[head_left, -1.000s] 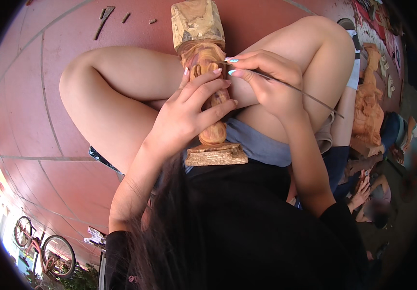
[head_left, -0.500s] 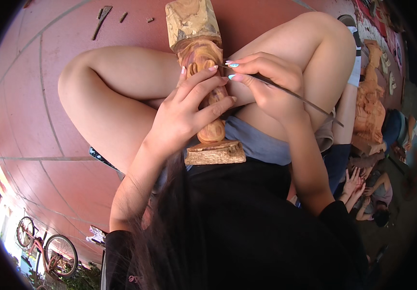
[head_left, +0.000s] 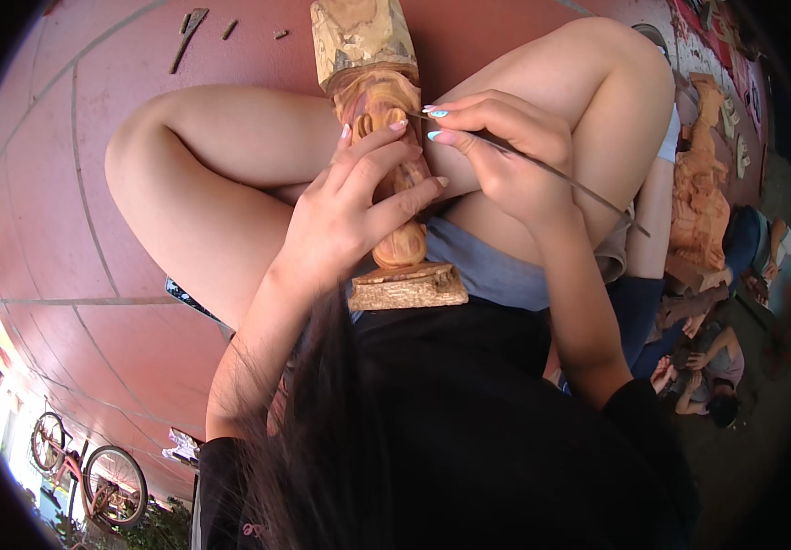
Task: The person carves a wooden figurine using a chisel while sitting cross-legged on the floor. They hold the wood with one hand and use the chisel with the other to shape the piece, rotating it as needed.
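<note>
- My left hand [head_left: 350,220] wraps the wooden carving [head_left: 386,156] at mid-body; stiff, solid, probably hefty.
- My right hand [head_left: 505,156] pinches a thin metal tool [head_left: 551,170], tip at the carving's upper part.

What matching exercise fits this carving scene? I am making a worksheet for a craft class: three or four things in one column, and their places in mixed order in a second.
Things:
1. wooden carving
2. thin metal tool
3. bicycle
4. left hand

Places:
A. at the lower left rim of the picture
B. pinched in the right hand
C. wrapped around the carving's middle
D. lying between the person's bent legs

Pairs: 1-D, 2-B, 3-A, 4-C
</note>
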Action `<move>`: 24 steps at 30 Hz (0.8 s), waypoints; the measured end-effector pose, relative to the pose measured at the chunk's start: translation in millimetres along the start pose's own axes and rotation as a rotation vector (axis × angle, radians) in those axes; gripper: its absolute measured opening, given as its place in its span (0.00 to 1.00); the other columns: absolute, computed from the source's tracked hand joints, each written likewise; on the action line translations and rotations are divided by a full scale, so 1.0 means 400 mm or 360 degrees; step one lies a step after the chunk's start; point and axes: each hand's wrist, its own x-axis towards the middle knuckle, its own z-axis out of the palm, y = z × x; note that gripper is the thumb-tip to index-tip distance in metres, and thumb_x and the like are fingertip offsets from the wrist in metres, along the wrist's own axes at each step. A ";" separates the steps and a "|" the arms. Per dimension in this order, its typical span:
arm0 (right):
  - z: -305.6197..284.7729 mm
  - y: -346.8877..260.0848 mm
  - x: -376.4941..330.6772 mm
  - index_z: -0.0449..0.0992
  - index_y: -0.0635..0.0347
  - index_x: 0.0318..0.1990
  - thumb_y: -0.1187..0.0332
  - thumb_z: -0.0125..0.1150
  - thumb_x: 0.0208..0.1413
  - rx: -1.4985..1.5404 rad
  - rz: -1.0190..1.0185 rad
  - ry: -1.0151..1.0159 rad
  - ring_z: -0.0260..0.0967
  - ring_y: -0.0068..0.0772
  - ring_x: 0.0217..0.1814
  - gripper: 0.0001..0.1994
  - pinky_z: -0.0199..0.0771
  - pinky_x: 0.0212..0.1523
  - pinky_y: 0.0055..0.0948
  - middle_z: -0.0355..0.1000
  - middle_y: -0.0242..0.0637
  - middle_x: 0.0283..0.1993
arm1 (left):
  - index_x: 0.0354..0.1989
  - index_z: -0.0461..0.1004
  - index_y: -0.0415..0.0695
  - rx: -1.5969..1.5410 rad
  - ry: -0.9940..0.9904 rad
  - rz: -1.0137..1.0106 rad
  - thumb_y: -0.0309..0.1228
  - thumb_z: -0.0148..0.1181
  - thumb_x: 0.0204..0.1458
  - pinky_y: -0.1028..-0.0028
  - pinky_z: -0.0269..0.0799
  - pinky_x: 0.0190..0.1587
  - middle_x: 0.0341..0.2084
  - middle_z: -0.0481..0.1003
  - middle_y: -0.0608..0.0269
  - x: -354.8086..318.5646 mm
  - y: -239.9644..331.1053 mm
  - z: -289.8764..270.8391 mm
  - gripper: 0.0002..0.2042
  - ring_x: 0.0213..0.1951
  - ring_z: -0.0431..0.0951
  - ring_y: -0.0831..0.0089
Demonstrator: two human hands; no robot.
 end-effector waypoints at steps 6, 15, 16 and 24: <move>-0.004 0.001 -0.009 0.80 0.68 0.33 0.83 0.69 0.47 0.0118 0.0153 0.0004 0.80 0.32 0.35 0.05 0.78 0.35 0.25 0.80 0.41 0.32 | 0.48 0.84 0.61 0.0030 -0.0031 -0.0076 0.27 0.67 0.45 0.60 0.78 0.57 0.51 0.72 0.62 -0.003 0.007 -0.011 0.19 0.59 0.74 0.59; 0.004 -0.008 -0.024 0.81 0.69 0.33 0.82 0.70 0.50 0.0165 0.0280 0.0094 0.78 0.26 0.32 0.04 0.78 0.33 0.24 0.80 0.40 0.32 | 0.48 0.84 0.63 0.0040 -0.0035 -0.0109 0.27 0.68 0.47 0.63 0.79 0.56 0.52 0.71 0.63 -0.003 0.009 -0.014 0.19 0.59 0.74 0.60; 0.019 -0.002 -0.020 0.81 0.69 0.33 0.82 0.70 0.50 0.0157 0.0253 0.0152 0.78 0.25 0.32 0.04 0.78 0.34 0.24 0.80 0.40 0.32 | 0.48 0.84 0.63 0.0036 -0.0038 -0.0121 0.27 0.68 0.47 0.63 0.79 0.56 0.52 0.71 0.63 -0.003 0.010 -0.015 0.19 0.59 0.74 0.60; 0.006 -0.016 -0.032 0.81 0.69 0.33 0.82 0.68 0.52 0.0268 0.0422 0.0130 0.77 0.23 0.33 0.02 0.77 0.35 0.22 0.80 0.39 0.31 | 0.47 0.84 0.62 0.0080 0.0039 -0.0060 0.26 0.67 0.46 0.65 0.80 0.53 0.51 0.72 0.63 -0.003 0.007 -0.010 0.19 0.57 0.76 0.61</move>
